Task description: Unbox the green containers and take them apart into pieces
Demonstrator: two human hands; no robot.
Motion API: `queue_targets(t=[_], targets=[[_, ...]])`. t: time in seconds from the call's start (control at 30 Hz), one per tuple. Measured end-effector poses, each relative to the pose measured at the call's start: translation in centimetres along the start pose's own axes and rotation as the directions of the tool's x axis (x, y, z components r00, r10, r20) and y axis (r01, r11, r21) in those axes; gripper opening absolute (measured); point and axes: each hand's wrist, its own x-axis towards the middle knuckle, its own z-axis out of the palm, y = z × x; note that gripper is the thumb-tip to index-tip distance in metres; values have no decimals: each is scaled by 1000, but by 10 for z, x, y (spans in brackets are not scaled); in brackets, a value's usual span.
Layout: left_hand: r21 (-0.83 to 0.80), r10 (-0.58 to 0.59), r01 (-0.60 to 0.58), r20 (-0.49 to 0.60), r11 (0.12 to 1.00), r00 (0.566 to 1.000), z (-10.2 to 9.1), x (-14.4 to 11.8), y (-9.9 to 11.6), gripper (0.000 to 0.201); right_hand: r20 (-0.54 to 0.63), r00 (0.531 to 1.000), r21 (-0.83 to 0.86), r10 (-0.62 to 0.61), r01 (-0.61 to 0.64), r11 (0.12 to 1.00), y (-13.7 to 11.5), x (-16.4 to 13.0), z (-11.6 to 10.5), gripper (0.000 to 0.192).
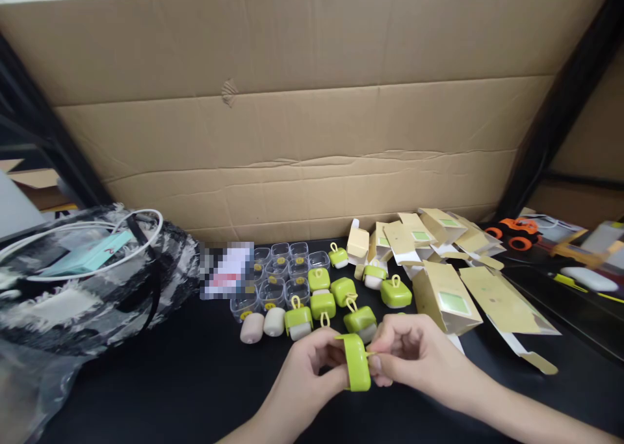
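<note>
My left hand (316, 369) grips a glossy green plastic cover (358, 364) by its open side, low over the front of the black table. On the cover's other side, my right hand (409, 359) pinches a small yellow loop strap between thumb and forefinger. Most of that strap is hidden by the fingers. Just beyond my hands lie several similar green covers with yellow loops, such as one green cover (323, 306). Some sit on pale rounded pieces. To the left are a pinkish rounded case (252, 327) and a grey-white rounded case (274, 322).
Clear plastic cups (272, 292) with yellow stickers stand in rows behind the cases. Opened cardboard boxes (446, 294) spread at the right, near an orange toy car (519, 233). A black-and-white bag (170, 262) lies left. A cardboard sheet (312, 125) walls off the back.
</note>
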Motion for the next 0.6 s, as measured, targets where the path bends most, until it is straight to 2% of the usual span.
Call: queue_targets(t=[0.23, 0.3, 0.33, 0.37, 0.43, 0.5, 0.53, 0.6], targets=[[19, 8, -8, 20, 1000, 1000, 0, 0, 0, 14, 49, 999, 21, 24, -25, 999, 4, -1, 1, 29], [11, 40, -40, 8, 999, 999, 0, 0, -1, 14, 53, 998, -96, -26, 31, 995, 2, -4, 0, 25], [9, 58, -58, 1, 998, 998, 0, -1, -2, 14, 47, 995, -204, -90, 98, 974, 0, -6, -1, 22], [11, 70, -70, -2, 997, 998, 1, -1, -2, 14, 55, 982, -334, -180, 188, 924, -3, -9, -2, 23], [29, 77, -78, 29, 997, 997, 2, -1, -3, 14, 165, 922, -571, -351, 379, 728, -9, -13, -1, 51], [55, 72, -76, 81, 996, 994, 5, -2, -5, 17, 334, 855, -703, -397, 507, 500, -13, -15, 2, 70], [72, 68, -74, 90, 995, 994, 6, -2, -5, 17, 400, 833, -740, -382, 539, 402, -15, -16, 3, 69], [98, 77, -84, 68, 992, 995, 7, -2, -6, 15, 457, 806, -792, -376, 561, 239, -17, -17, 3, 59]])
